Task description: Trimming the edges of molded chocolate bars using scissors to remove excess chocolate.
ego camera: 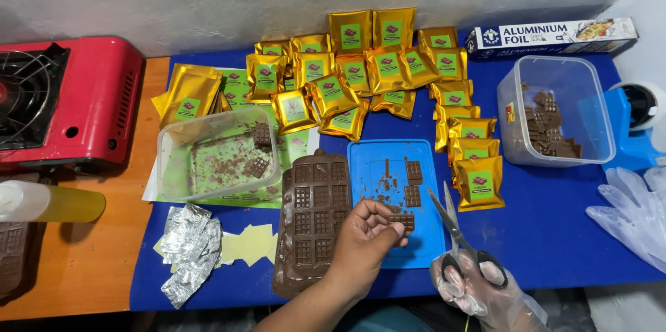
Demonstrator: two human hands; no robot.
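Observation:
My left hand [366,238] pinches a small brown chocolate bar [402,221] over the near edge of a blue lid [430,235]. Two more small bars [413,172] and crumbs lie on that lid. Left of it sits a brown silicone mould [312,224] with several cavities. My right hand [479,294], in a clear plastic glove, grips scissors [454,231] with the blades apart and pointing up beside the lid. Behind, several gold foil pouches [354,75] with green labels are spread out.
A clear tub [555,110] with chocolate pieces stands at right, a second clear tub [208,158] with crumbs at left. Crumpled foil [191,249], yellow paper pieces [253,243], a red gas stove [69,96], a foil box [551,35], a bottle [48,201] and loose gloves [635,210] lie around.

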